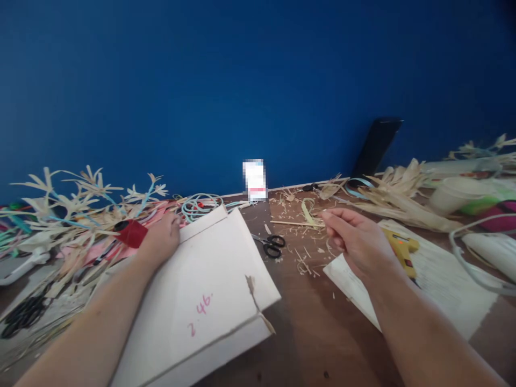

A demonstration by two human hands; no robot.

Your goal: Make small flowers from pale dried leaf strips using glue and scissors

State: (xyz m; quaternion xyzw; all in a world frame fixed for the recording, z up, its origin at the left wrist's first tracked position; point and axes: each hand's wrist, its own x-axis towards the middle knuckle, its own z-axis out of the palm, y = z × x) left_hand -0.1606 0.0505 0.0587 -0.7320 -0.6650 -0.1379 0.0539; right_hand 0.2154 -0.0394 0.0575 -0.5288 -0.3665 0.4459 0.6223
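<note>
Apparently pinching thin stick (290,222) by right end with right hand (352,236), over scrap-strewn tabletop (310,333); cannot tell grip of left hand (161,236) beside white cardboard (193,279). Likely light, stiff, snappable: best pinched near middle.

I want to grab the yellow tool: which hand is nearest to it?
The right hand, close beside the yellow tool; the left hand is farther off, at the white cardboard.
</note>
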